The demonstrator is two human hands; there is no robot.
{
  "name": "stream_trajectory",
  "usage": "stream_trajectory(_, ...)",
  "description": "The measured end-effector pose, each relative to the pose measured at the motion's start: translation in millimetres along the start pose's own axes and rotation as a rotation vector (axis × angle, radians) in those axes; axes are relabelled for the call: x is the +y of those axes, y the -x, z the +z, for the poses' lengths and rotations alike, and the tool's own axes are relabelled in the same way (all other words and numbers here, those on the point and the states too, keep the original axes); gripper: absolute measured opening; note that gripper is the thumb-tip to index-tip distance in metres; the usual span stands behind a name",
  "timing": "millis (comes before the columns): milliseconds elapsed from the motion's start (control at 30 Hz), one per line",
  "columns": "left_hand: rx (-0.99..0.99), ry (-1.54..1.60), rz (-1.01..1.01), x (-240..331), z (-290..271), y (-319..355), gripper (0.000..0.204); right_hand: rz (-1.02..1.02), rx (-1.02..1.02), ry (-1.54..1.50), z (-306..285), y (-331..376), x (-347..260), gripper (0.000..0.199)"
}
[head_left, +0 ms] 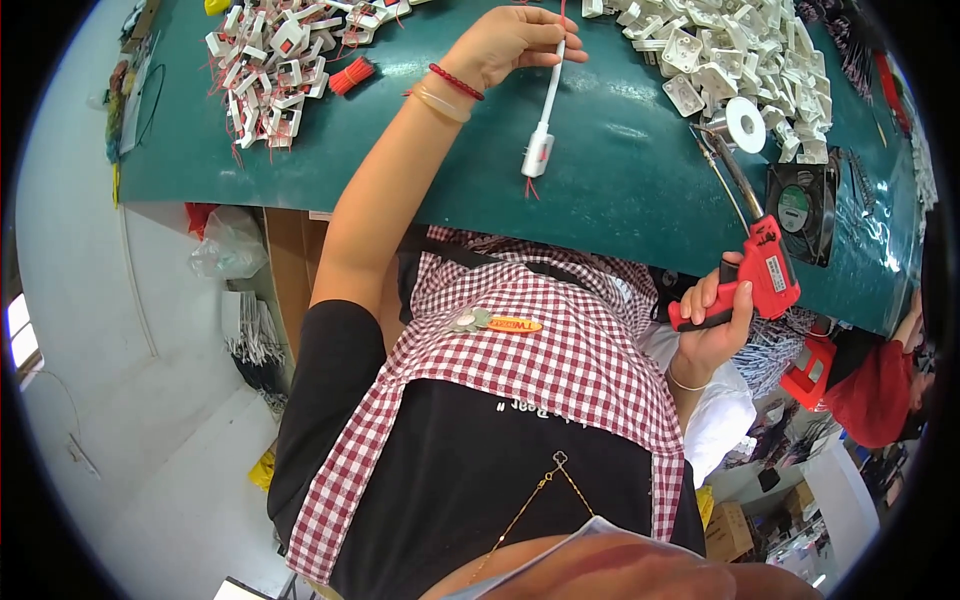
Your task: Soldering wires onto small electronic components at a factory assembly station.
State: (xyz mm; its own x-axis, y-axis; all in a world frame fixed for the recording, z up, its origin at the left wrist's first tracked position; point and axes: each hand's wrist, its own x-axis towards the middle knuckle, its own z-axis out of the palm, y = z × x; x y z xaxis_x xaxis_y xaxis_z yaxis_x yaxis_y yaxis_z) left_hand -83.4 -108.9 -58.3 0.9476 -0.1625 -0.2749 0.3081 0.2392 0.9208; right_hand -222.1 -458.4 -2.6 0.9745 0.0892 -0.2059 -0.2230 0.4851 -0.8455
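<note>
My left hand (520,45) reaches over the green table, its fingers closed on a thin white cable (553,90) with red wire at the top. At the cable's lower end is a small white plastic housing (537,156), with short red wire ends below it. My right hand (715,318) is wrapped around the grip of a red soldering gun (768,272), near the table's front edge. The gun's metal barrel points up and away, its front end beside a white spool of solder (741,125). A thin metal tube runs along the barrel.
White plastic housings (715,65) lie heaped at the far right. White parts with red wires (275,70) are piled at the far left, beside a bundle of red wires (350,76). A black fan (800,212) sits right of the gun. Another person's red sleeve (872,395) shows at right.
</note>
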Motion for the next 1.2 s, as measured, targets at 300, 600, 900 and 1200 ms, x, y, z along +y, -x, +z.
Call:
stream_trajectory(300, 0.464, -0.873, 0.192, -20, 19, 2, 0.012, 0.026, 0.015, -0.01, 2, -1, 3, 0.04)
stream_trajectory(600, -0.27, -1.22, 0.467, -4, 42, 114, 0.021, 0.031, 0.019, 0.006, -4, -2, 5, 0.04)
stream_trajectory(900, -0.084, -1.083, 0.648, -46, 73, 107, 0.013, 0.042, -0.07, 0.032, 11, -6, -1, 0.041)
stream_trajectory(1200, 0.36, -0.461, 0.209, -53, 70, 99, 0.007, 0.091, -0.053, 0.327, 31, 16, -13, 0.046)
